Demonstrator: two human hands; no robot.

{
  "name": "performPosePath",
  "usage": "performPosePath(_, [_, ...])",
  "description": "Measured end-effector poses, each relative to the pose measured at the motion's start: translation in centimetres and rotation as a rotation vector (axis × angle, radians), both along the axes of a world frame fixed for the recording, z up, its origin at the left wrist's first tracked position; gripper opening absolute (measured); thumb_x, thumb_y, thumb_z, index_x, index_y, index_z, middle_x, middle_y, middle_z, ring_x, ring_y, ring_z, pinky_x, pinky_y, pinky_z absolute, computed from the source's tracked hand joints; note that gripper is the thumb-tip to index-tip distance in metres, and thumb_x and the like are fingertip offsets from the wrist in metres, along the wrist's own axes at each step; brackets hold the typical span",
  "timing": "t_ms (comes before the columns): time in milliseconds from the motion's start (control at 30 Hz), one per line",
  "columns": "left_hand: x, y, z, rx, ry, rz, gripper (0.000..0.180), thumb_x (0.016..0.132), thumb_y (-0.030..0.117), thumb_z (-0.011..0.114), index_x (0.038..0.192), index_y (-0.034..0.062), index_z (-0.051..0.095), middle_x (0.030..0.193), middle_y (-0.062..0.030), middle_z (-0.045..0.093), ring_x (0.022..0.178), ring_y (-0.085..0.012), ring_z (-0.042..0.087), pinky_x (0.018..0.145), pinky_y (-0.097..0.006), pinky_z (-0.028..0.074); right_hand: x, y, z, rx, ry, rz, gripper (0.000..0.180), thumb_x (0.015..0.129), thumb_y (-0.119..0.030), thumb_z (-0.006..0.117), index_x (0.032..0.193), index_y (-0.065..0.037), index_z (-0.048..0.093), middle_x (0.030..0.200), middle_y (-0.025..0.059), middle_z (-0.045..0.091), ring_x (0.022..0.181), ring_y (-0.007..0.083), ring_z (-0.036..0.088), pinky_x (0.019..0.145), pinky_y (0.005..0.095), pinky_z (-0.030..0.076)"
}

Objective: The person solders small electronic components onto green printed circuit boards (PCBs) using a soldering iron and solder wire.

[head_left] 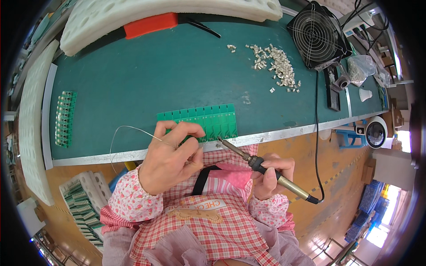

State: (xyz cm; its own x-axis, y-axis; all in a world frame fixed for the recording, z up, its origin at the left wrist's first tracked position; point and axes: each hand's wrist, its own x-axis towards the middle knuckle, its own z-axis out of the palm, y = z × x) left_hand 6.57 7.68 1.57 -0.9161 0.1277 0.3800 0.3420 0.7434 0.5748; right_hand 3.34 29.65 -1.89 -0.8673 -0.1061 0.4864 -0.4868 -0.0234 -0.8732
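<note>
A green circuit board panel (222,116), divided into several narrow strips, lies at the near edge of the bench. My left hand (168,159) is over its left part, fingers closed in a pinch on thin solder wire (129,127), which loops out behind the hand to the left. The wire's front end is hidden by the fingers. My right hand (274,174) grips a soldering iron (284,181) like a pen, just off the bench edge. The iron's tip points up and left to the board's near edge; whether it touches is too small to tell.
Small metal connectors (279,66) lie heaped at the far right, near a black fan (314,35). A soldering iron stand (339,84) sits beside it. The iron's black cord (317,119) crosses the bench edge. Another board panel (65,119) is at the left; white foam (168,9) stands behind.
</note>
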Motion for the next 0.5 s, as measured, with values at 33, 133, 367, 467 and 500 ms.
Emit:
performPosePath(33, [-0.03,-0.01,-0.04,0.002,0.000,0.004,0.016,0.066,0.000,0.067,0.072,0.0057,0.053,0.096,-0.0038,0.058,0.079,-0.0203,0.057,0.080,-0.035,0.039,0.01,-0.09,0.00,0.002,0.000,0.004,0.020,0.087,-0.019,0.050,0.086,0.001,0.045,0.052,0.0070,0.046,0.038,0.0096,0.041,0.037,0.0217,0.032])
performPosePath(133, [-0.18,-0.02,-0.10,-0.003,0.014,-0.004,0.016,0.066,0.000,0.067,0.072,0.0056,0.053,0.096,-0.0035,0.058,0.078,-0.0192,0.057,0.081,-0.035,0.038,0.01,0.02,-0.23,0.015,-0.024,0.012,0.020,0.087,-0.017,0.050,0.085,0.002,0.046,0.052,0.0071,0.046,0.037,0.0096,0.042,0.036,0.0213,0.032])
performPosePath(367, [-0.21,-0.08,-0.19,-0.018,0.015,-0.009,0.014,0.066,0.001,0.067,0.072,0.0058,0.054,0.095,-0.0033,0.058,0.075,-0.0171,0.057,0.081,-0.035,0.038,-0.16,0.44,-0.45,-0.034,-0.002,0.119,0.015,0.087,-0.010,0.053,0.093,0.003,0.051,0.056,0.0088,0.054,0.044,0.0115,0.054,0.041,0.0225,0.040])
performPosePath(467, [-0.08,-0.22,-0.20,-0.010,0.012,-0.010,0.014,0.066,0.001,0.066,0.071,0.0057,0.054,0.094,-0.0036,0.059,0.075,-0.0172,0.057,0.082,-0.035,0.038,-0.04,0.22,-0.08,-0.029,-0.017,0.123,0.015,0.088,-0.010,0.053,0.093,0.003,0.050,0.057,0.0094,0.055,0.044,0.0118,0.054,0.040,0.0227,0.040])
performPosePath(500, [-0.04,-0.26,-0.20,-0.005,0.009,-0.010,0.014,0.066,0.001,0.066,0.071,0.0056,0.054,0.094,-0.0038,0.059,0.075,-0.0173,0.058,0.082,-0.035,0.038,-0.02,0.15,0.01,-0.026,-0.024,0.126,0.015,0.088,-0.010,0.053,0.093,0.003,0.050,0.057,0.0097,0.055,0.044,0.0120,0.054,0.040,0.0228,0.041])
